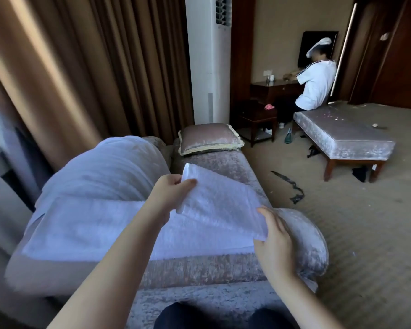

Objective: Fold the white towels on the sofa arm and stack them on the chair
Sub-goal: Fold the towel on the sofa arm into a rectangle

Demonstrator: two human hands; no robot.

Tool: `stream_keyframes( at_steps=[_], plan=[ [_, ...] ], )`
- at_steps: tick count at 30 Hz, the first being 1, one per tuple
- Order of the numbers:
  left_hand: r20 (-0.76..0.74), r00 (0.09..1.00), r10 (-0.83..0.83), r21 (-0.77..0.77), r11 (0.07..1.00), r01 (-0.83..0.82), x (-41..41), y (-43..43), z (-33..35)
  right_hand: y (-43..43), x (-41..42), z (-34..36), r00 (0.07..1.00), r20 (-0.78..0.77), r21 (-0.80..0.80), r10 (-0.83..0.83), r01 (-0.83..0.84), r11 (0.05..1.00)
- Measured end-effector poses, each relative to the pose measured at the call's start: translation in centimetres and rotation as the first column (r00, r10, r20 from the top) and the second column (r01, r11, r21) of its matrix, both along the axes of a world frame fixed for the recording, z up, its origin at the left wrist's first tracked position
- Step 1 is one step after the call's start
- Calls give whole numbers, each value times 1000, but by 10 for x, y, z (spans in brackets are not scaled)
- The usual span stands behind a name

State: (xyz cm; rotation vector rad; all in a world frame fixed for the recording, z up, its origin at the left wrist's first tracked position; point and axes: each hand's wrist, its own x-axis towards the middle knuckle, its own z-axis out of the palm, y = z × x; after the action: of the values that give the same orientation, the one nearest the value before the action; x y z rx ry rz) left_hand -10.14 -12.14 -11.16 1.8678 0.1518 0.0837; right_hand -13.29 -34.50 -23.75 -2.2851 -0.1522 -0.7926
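Note:
A white towel [86, 231] lies spread along the velvet sofa arm [214, 267] in front of me. Its right end [218, 205] is lifted off the arm and turned back over the rest. My left hand [169, 195] pinches the far corner of that lifted end. My right hand [273, 243] pinches the near corner, just above the rounded end of the arm. More white cloth [105, 172] is heaped over the sofa back to the left. No chair with stacked towels is in view.
A velvet cushion [209, 137] lies on the sofa seat beyond the towel. A tall white air conditioner [209, 58] stands behind it. A person in a white shirt [316, 84] sits on an upholstered bench [349, 138] at the right. Dark scraps [292, 188] lie on the carpet.

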Motion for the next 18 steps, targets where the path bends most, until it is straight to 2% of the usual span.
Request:
stream_keyframes(
  at_steps=[1, 3, 5, 7, 10, 11, 13, 15, 16, 18],
  plan=[
    [-6, 1000, 11, 7, 1000, -11, -1, 3, -2, -3, 1, -2, 1000, -15, 52, 4, -3, 999],
    [-38, 999, 32, 7, 999, -32, -3, 10, -10, -8, 2, -6, 999, -36, 33, 23, -22, 999],
    [-74, 995, 73, 34, 997, -70, -9, 18, -24, -11, 4, -10, 991, -60, -64, 116, -120, 991],
    [-70, 990, 121, 126, 986, -112, -14, 26, -40, -13, 5, -11, 968, -127, -170, 215, -235, 957],
    [-52, 989, 137, 267, 957, -118, -19, 31, -53, -18, 3, -1, 929, -270, -261, 251, -322, 910],
    [2, 989, 150, 341, 930, -141, -21, 30, -55, -20, 1, 2, 915, -319, -303, 247, -345, 888],
    [258, 958, 125, 540, 804, -250, -23, 27, -59, -21, -4, 9, 900, -388, -428, 197, -365, 827],
    [520, 854, -22, 661, 644, -386, -25, 16, -59, -18, -7, 17, 902, -400, -472, 161, -354, 807],
    [586, 802, -113, 686, 596, -417, -25, 7, -61, -16, -5, 22, 906, -391, -444, 161, -339, 829],
    [569, 778, -267, 757, 540, -369, -22, -15, -64, -8, 4, 32, 919, -353, -370, 177, -311, 875]
  ],
)
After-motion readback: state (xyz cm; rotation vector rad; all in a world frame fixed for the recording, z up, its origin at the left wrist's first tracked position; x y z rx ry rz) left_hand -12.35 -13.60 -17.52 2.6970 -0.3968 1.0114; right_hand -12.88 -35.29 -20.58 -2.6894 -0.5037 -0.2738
